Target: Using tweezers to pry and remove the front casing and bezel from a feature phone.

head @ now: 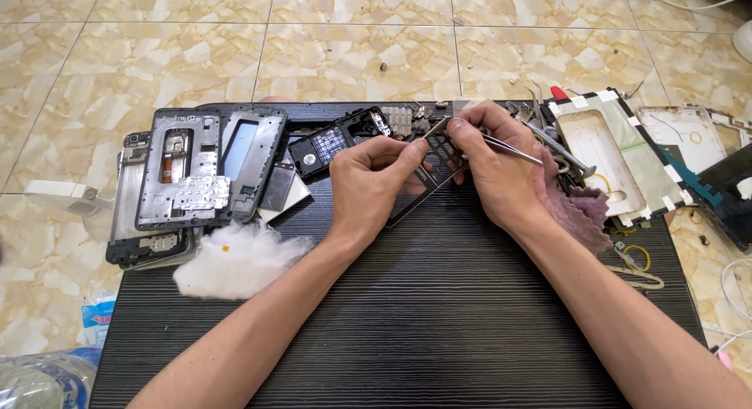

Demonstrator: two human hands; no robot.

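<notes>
My left hand grips a thin black phone front frame, holding it tilted above the dark striped board. Fingers of my right hand pinch silver tweezers, and their tips meet the frame's upper edge near my left fingertips. Both hands sit close together at the board's far middle.
Several stripped phone frames lie stacked at the left, with a white cotton tuft in front. A small black keypad part lies behind my left hand. A pink cloth, metal tools and taped phone panels lie at the right. Tiled floor surrounds the board.
</notes>
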